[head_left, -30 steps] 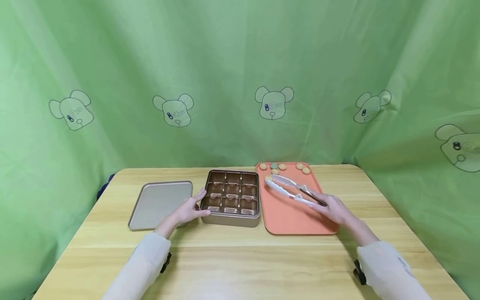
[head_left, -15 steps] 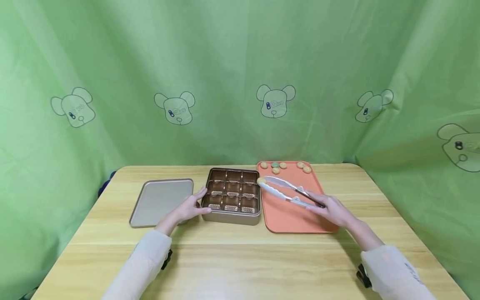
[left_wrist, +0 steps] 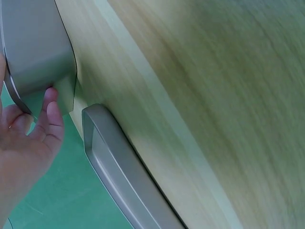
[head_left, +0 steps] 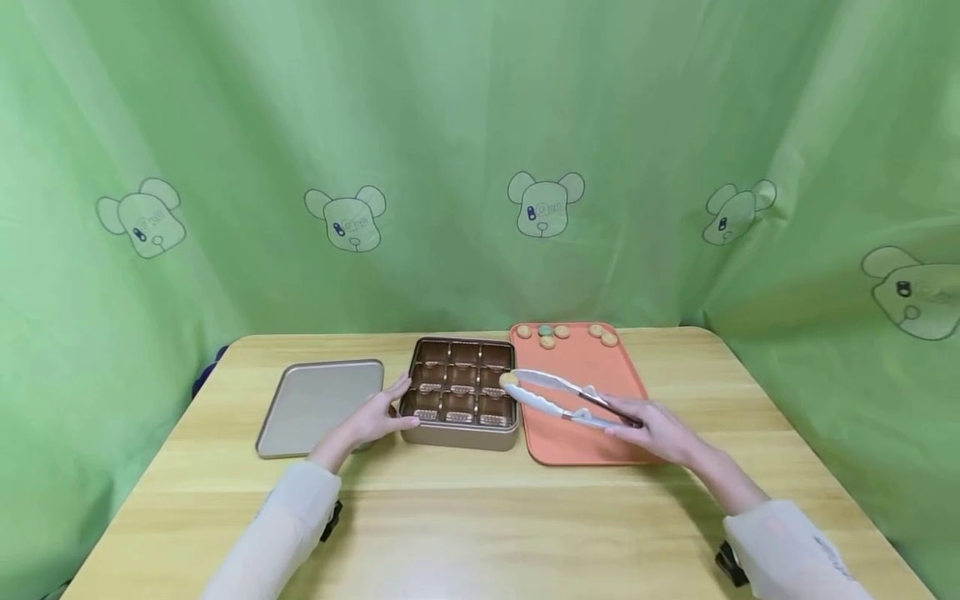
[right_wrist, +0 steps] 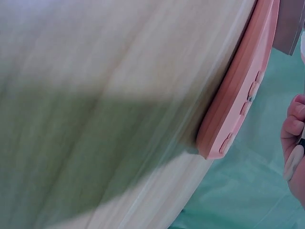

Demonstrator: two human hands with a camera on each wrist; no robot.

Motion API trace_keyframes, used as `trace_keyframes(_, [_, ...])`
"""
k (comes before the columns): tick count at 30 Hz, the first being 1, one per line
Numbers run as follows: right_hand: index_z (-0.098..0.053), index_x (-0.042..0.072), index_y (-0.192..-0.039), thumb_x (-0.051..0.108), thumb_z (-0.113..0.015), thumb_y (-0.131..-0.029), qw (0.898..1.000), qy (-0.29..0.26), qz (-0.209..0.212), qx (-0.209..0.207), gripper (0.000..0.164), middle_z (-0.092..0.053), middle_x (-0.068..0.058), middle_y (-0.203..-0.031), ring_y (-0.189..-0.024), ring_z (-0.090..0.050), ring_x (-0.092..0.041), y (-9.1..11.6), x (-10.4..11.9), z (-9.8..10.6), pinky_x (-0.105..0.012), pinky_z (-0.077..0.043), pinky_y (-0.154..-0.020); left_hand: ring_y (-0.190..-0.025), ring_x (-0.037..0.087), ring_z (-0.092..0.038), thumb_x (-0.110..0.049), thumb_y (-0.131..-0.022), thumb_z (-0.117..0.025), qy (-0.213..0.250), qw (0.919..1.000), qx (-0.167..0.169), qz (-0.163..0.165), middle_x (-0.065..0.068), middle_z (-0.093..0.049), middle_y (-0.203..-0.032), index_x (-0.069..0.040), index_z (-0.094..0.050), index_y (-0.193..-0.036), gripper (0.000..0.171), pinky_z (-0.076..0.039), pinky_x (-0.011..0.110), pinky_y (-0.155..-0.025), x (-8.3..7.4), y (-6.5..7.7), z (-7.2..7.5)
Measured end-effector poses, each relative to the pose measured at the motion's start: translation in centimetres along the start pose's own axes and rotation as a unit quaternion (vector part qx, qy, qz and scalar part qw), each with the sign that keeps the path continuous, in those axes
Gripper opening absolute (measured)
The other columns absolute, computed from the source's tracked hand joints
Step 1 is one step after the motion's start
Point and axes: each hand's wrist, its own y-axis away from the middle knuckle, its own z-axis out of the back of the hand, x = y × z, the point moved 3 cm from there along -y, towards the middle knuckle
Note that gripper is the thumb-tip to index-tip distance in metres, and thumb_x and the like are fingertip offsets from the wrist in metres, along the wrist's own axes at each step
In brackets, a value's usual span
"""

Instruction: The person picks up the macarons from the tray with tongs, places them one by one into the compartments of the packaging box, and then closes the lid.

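A square brown baking tin (head_left: 460,437) holds a divider (head_left: 463,377) with several square compartments. Against the tin's left side rests my left hand (head_left: 377,418), its thumb by the near rim; the left wrist view shows fingertips on the tin wall (left_wrist: 35,43). My right hand (head_left: 660,429) grips a pair of tongs (head_left: 551,408) by the dark handle. Between the tong tips is a small round cookie (head_left: 509,380), over the tin's right rim. In the right wrist view, only part of the right hand (right_wrist: 295,129) shows at the edge.
An orange tray (head_left: 585,442) lies right of the tin, with several small cookies (head_left: 547,342), one of them green (head_left: 545,331), along its far end. A flat grey metal lid or tray (head_left: 322,408) lies on the left. A green curtain (head_left: 450,275) hangs behind the wooden table (head_left: 480,533).
The tongs, with the cookie at their tips, have moved left from over the orange tray to the tin's right rim. My left hand has stayed at the tin.
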Motion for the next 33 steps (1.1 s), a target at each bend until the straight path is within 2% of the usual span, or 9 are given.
trace_keyframes(4, [-0.053,-0.003,-0.125,0.025,-0.067,-0.082,1.000,-0.013,0.008,-0.003,0.053,-0.064,-0.012,-0.103,-0.078,-0.050,-0.012,0.4,0.6,-0.3,-0.024,-0.042,-0.063,-0.137,0.037,-0.010,-0.026,-0.081,-0.067,0.007,0.9999,-0.003,-0.007,0.016,-0.007,-0.150,0.004,-0.019,-0.141,0.083,-0.008,0.048,-0.112,0.3,0.1,-0.3])
trace_keyframes(11, [-0.053,-0.002,-0.125,0.026,-0.067,-0.083,0.999,-0.036,0.014,0.017,0.052,-0.064,-0.011,-0.107,-0.075,-0.047,-0.009,0.7,1.5,-0.6,-0.020,-0.037,-0.061,-0.137,0.037,-0.011,-0.026,-0.080,-0.067,0.016,0.9999,-0.003,-0.003,0.015,-0.008,-0.150,0.003,-0.020,-0.141,0.082,-0.009,0.049,-0.112,0.5,0.1,-0.8])
trace_keyframes(14, [-0.053,-0.004,-0.125,0.024,-0.067,-0.083,0.998,-0.046,0.026,0.024,0.052,-0.061,-0.002,-0.085,-0.066,-0.042,-0.003,0.3,1.8,-0.6,-0.018,-0.036,-0.056,-0.136,0.039,-0.011,-0.025,-0.081,-0.067,0.015,0.9998,-0.008,-0.008,0.017,-0.008,-0.150,0.005,-0.021,-0.140,0.082,-0.009,0.050,-0.111,0.6,0.1,-0.6])
trace_keyframes(18, [-0.054,-0.004,-0.123,0.022,-0.068,-0.082,0.998,-0.044,0.041,0.024,0.050,-0.040,0.012,-0.065,-0.057,-0.034,0.001,-0.2,2.0,-0.4,-0.017,-0.033,-0.048,-0.136,0.038,-0.011,-0.025,-0.081,-0.067,0.014,0.9998,-0.013,-0.009,0.016,-0.009,-0.150,0.005,-0.021,-0.141,0.082,-0.009,0.049,-0.112,0.5,0.0,-0.3])
trace_keyframes(27, [-0.053,-0.004,-0.124,0.022,-0.068,-0.082,0.997,-0.032,0.063,0.038,0.051,-0.039,0.015,-0.065,-0.058,-0.035,0.002,-0.2,2.1,0.4,-0.016,-0.034,-0.050,-0.136,0.038,-0.011,-0.028,-0.081,-0.067,0.007,0.9999,-0.005,-0.007,0.016,-0.007,-0.150,0.005,-0.019,-0.141,0.083,-0.009,0.049,-0.112,0.6,-0.1,-0.4])
trace_keyframes(33, [-0.053,-0.006,-0.123,0.021,-0.067,-0.082,0.996,-0.020,0.081,0.045,0.051,-0.051,0.008,-0.074,-0.064,-0.039,0.000,-0.4,2.2,0.6,-0.018,-0.036,-0.057,-0.136,0.038,-0.011,-0.028,-0.081,-0.067,0.007,0.9999,-0.010,-0.011,0.016,-0.008,-0.150,0.005,-0.020,-0.141,0.083,-0.009,0.049,-0.112,0.5,-0.2,-0.2])
